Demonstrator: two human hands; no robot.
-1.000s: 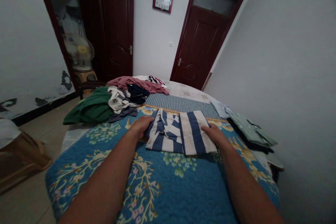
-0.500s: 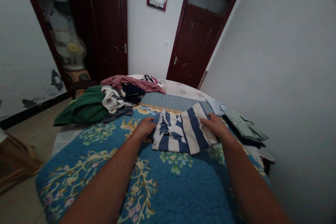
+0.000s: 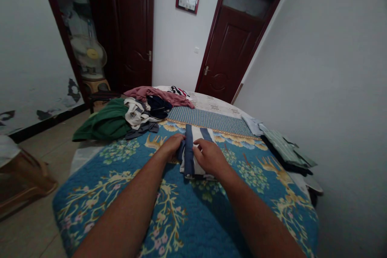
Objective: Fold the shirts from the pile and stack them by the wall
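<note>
A blue-and-white striped garment (image 3: 189, 157), folded into a narrow bundle, lies on the blue floral quilt (image 3: 121, 193). At its left edge my left hand (image 3: 173, 145) is closed on a bit of the dark blue cloth. My right hand (image 3: 208, 155) rests over the top of the bundle, its thumb and forefinger apart and touching the striped cloth. The other fingers of that hand are bent and partly hidden.
Crumpled clothes lie at the back left: a green garment (image 3: 105, 123), a pink one (image 3: 157, 93), white and dark ones. Folded clothes (image 3: 286, 147) are stacked at the right edge by the wall. A stool (image 3: 27, 173) stands at the left.
My right hand has moved left, and the right part of the striped garment now lies folded over the left part. My left hand stays at the left edge. The view has shifted slightly.
</note>
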